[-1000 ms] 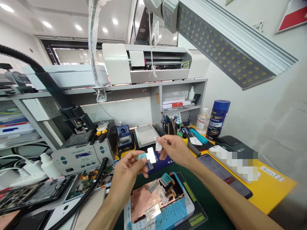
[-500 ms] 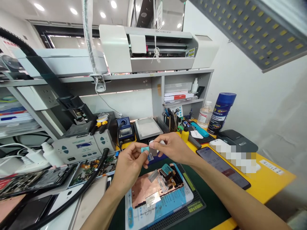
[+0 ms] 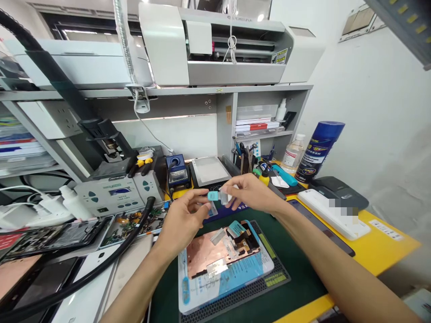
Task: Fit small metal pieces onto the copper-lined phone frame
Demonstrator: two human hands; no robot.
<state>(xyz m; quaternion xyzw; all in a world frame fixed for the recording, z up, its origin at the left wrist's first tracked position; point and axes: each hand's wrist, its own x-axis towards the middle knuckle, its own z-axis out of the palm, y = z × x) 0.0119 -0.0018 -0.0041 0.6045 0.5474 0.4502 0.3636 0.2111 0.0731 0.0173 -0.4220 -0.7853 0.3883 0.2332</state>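
My left hand (image 3: 185,220) is curled, its thumb and fingers around the edge of a small clear plastic piece (image 3: 213,210) with blue marks. Its index fingertip reaches the teal tab (image 3: 213,196) of a small, pale, translucent strip (image 3: 223,197). The strip is pinched in my right hand (image 3: 251,193). A white object, partly hidden, also shows in my right fingers. Below both hands lies a copper-coloured panel (image 3: 205,253) with a teal sticker (image 3: 237,228) and ribbon cables, resting on a white and blue box (image 3: 229,287).
The box stands on a grey honeycomb mat (image 3: 235,309) over a green mat (image 3: 296,287). To the right lie a dark phone (image 3: 323,233) and a white case (image 3: 333,215). A blue spray can (image 3: 318,152) stands behind. A black hose (image 3: 111,264) crosses the left.
My fingers have drawn slightly apart, and the teal tab has shifted from my left fingertips toward my right hand. The view has tilted down, so more of the box shows.
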